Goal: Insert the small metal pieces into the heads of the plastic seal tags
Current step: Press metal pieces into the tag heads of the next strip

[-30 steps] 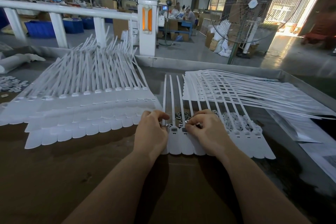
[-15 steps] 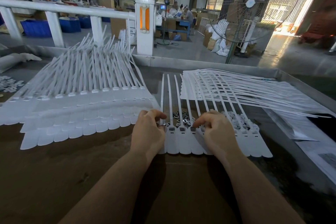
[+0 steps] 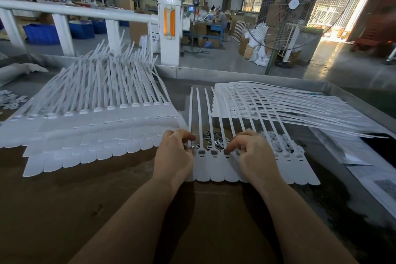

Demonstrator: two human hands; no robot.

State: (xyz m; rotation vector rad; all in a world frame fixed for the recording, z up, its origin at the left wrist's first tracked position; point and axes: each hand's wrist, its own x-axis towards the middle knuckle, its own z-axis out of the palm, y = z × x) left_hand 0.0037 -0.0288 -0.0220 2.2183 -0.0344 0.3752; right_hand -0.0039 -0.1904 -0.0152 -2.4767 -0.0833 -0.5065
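A row of joined white plastic seal tags (image 3: 216, 169) lies in front of me, straps pointing away. Several heads between my hands show dark metal inserts. Loose small metal pieces (image 3: 211, 137) lie in a heap under the straps. My left hand (image 3: 174, 156) rests on the row's left end, fingertips curled at the leftmost head with a metal piece beside them. My right hand (image 3: 251, 152) rests on the row further right, fingertips pressing down at a head. I cannot tell whether either hand holds a piece.
A big stack of tag sheets (image 3: 90, 126) covers the table's left side. Another stack of tags (image 3: 289, 109) lies at the right, straps fanned rightward. Papers (image 3: 364, 156) lie at the right edge. The table's metal rim (image 3: 214, 73) runs behind, with a standing fan (image 3: 293, 4) beyond.
My right hand has shifted rightward along the row, uncovering more heads with inserts. My left hand stays at the left end.
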